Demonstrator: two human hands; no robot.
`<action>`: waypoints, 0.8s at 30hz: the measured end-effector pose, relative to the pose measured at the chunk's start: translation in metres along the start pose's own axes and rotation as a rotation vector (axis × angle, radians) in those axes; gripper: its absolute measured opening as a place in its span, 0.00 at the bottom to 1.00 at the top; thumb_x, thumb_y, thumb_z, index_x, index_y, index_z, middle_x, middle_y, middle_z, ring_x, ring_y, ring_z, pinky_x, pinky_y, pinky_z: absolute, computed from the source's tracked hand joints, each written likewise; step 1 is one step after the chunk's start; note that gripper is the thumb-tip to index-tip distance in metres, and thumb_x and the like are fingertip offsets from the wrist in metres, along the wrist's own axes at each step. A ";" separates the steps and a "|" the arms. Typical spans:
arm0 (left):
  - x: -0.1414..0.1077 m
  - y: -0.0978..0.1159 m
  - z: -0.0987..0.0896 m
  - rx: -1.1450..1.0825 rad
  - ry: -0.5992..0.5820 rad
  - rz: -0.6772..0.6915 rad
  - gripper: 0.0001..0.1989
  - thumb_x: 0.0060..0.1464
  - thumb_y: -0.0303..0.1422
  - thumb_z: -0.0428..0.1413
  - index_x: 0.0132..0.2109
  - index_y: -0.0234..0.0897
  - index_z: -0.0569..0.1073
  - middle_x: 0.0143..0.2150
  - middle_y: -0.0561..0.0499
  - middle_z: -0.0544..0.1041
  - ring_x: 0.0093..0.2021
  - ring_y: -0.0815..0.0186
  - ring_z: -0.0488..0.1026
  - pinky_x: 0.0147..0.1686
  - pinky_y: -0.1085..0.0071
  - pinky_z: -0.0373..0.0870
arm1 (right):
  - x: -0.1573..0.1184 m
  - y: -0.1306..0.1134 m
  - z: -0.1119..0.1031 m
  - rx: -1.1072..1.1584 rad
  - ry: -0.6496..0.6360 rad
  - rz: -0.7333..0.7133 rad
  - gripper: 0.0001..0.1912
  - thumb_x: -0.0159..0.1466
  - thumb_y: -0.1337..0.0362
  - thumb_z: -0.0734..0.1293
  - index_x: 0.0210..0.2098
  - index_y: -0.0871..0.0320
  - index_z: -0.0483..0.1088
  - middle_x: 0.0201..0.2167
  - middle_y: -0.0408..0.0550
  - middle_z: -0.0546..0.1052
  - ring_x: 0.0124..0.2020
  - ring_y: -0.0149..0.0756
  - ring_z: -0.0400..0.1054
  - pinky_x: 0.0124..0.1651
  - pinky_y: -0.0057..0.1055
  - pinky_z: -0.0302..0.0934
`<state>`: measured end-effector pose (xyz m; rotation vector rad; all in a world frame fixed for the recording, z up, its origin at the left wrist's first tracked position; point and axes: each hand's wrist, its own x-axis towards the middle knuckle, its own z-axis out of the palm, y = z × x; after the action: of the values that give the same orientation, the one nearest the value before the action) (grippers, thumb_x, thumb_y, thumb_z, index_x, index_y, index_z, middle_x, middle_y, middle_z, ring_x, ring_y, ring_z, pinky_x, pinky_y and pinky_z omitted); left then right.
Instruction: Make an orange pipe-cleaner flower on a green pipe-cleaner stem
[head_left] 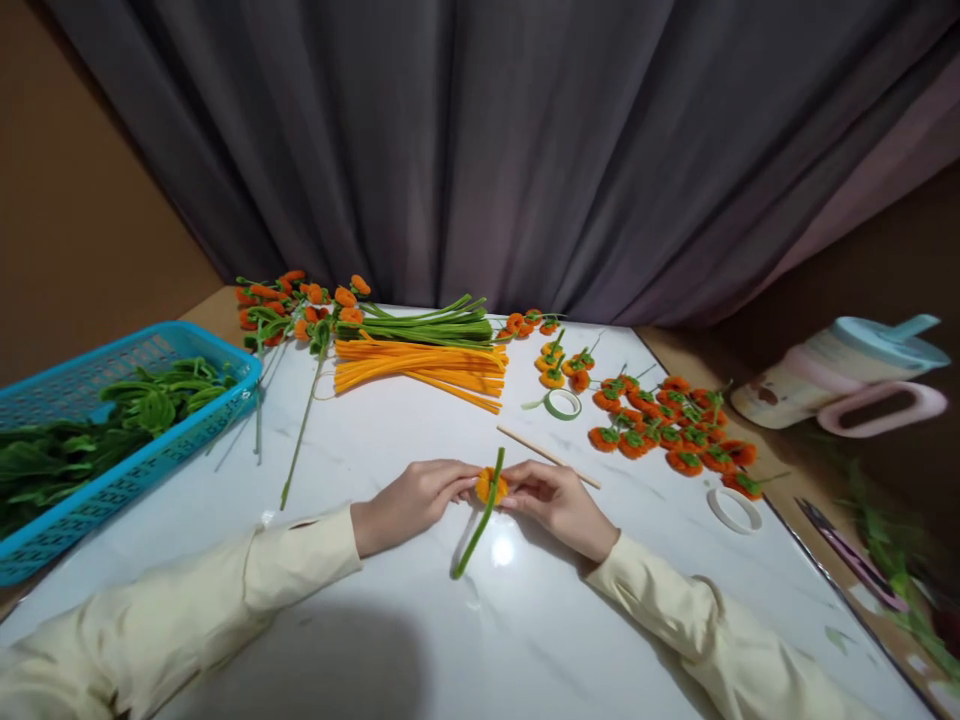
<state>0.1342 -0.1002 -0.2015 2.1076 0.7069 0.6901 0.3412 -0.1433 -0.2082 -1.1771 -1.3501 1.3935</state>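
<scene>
Between my two hands, above the white table, is a small orange pipe-cleaner flower (484, 487). A green pipe cleaner (474, 545) lies across it, its lower end slanting down to the left. My left hand (420, 500) pinches the flower's left edge with thumb and fingertips. On the opposite side, my right hand (556, 503) grips the right edge, its fingers curled inward. Just beyond the hands, a thin wooden stick (547, 456) lies at a slant on the table.
Leaves fill a blue basket (180, 452) at left. Orange pipe cleaners (420, 368) and green ones (427, 328) lie behind, near stemmed flowers (300, 310). Finished flower heads (660, 420), green tape (562, 403), a white tape roll (735, 510), pink-handled snips (855, 555) and a tumbler (795, 375) are right.
</scene>
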 end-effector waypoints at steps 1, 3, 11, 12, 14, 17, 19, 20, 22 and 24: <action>0.000 -0.001 0.000 0.039 0.002 0.028 0.13 0.60 0.31 0.47 0.44 0.36 0.75 0.41 0.46 0.78 0.38 0.65 0.74 0.40 0.72 0.71 | 0.000 -0.001 0.000 0.013 -0.014 0.017 0.16 0.49 0.57 0.74 0.33 0.60 0.72 0.32 0.50 0.78 0.32 0.36 0.74 0.41 0.35 0.71; 0.002 -0.002 0.001 0.079 0.015 0.037 0.12 0.60 0.31 0.47 0.43 0.36 0.75 0.40 0.46 0.78 0.38 0.65 0.75 0.41 0.71 0.70 | 0.000 -0.003 0.000 0.039 -0.026 0.040 0.17 0.49 0.57 0.74 0.33 0.60 0.72 0.32 0.50 0.79 0.33 0.36 0.74 0.41 0.35 0.71; 0.008 0.005 0.002 0.053 -0.014 -0.046 0.11 0.59 0.34 0.50 0.46 0.36 0.74 0.41 0.46 0.78 0.37 0.67 0.75 0.39 0.76 0.69 | -0.003 0.001 -0.005 0.133 -0.022 0.069 0.16 0.48 0.58 0.74 0.32 0.59 0.71 0.32 0.49 0.78 0.34 0.36 0.73 0.42 0.35 0.70; 0.008 0.006 0.003 0.092 -0.016 -0.012 0.12 0.59 0.33 0.50 0.46 0.36 0.74 0.40 0.46 0.78 0.37 0.67 0.75 0.38 0.76 0.68 | -0.004 0.002 -0.006 0.134 -0.015 0.071 0.17 0.48 0.57 0.74 0.33 0.59 0.71 0.31 0.49 0.77 0.33 0.36 0.73 0.42 0.35 0.70; 0.009 0.008 0.004 0.162 -0.022 0.048 0.12 0.60 0.32 0.49 0.46 0.35 0.74 0.38 0.44 0.78 0.36 0.66 0.74 0.38 0.74 0.68 | -0.006 0.004 -0.008 0.139 -0.020 0.071 0.20 0.49 0.57 0.74 0.37 0.59 0.70 0.29 0.48 0.76 0.32 0.35 0.72 0.40 0.35 0.69; 0.013 0.010 0.006 0.232 -0.057 0.114 0.12 0.61 0.31 0.47 0.45 0.33 0.73 0.37 0.42 0.77 0.38 0.64 0.73 0.39 0.71 0.68 | -0.009 0.007 -0.008 0.109 -0.001 0.018 0.24 0.51 0.59 0.72 0.45 0.56 0.64 0.33 0.47 0.75 0.27 0.32 0.70 0.32 0.31 0.69; 0.015 0.011 0.005 0.246 -0.053 0.131 0.12 0.61 0.31 0.46 0.45 0.33 0.73 0.37 0.42 0.77 0.37 0.64 0.72 0.39 0.71 0.67 | -0.009 0.009 -0.007 0.000 0.000 -0.005 0.23 0.53 0.60 0.70 0.47 0.56 0.62 0.31 0.45 0.73 0.23 0.30 0.67 0.28 0.29 0.67; 0.015 0.011 0.004 0.250 -0.060 0.143 0.13 0.61 0.30 0.45 0.45 0.33 0.73 0.37 0.42 0.77 0.38 0.64 0.71 0.40 0.70 0.67 | -0.008 0.008 -0.007 -0.079 0.004 -0.030 0.20 0.55 0.60 0.69 0.46 0.56 0.63 0.28 0.43 0.71 0.24 0.31 0.67 0.29 0.29 0.66; 0.015 0.011 0.002 0.262 -0.076 0.175 0.13 0.62 0.30 0.45 0.45 0.33 0.72 0.39 0.42 0.77 0.40 0.63 0.71 0.43 0.68 0.66 | -0.008 0.001 -0.012 -0.248 -0.006 -0.100 0.19 0.58 0.61 0.66 0.48 0.56 0.63 0.27 0.44 0.71 0.25 0.32 0.67 0.29 0.30 0.67; 0.013 0.009 0.000 0.291 -0.038 0.192 0.14 0.63 0.30 0.43 0.42 0.32 0.73 0.39 0.41 0.77 0.40 0.63 0.71 0.42 0.68 0.67 | -0.009 -0.016 -0.024 -0.439 -0.040 -0.188 0.18 0.61 0.61 0.63 0.51 0.57 0.61 0.29 0.46 0.72 0.26 0.33 0.68 0.30 0.30 0.67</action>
<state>0.1455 -0.0967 -0.1914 2.4741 0.6185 0.6807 0.3656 -0.1459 -0.1916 -1.2627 -1.8059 1.0189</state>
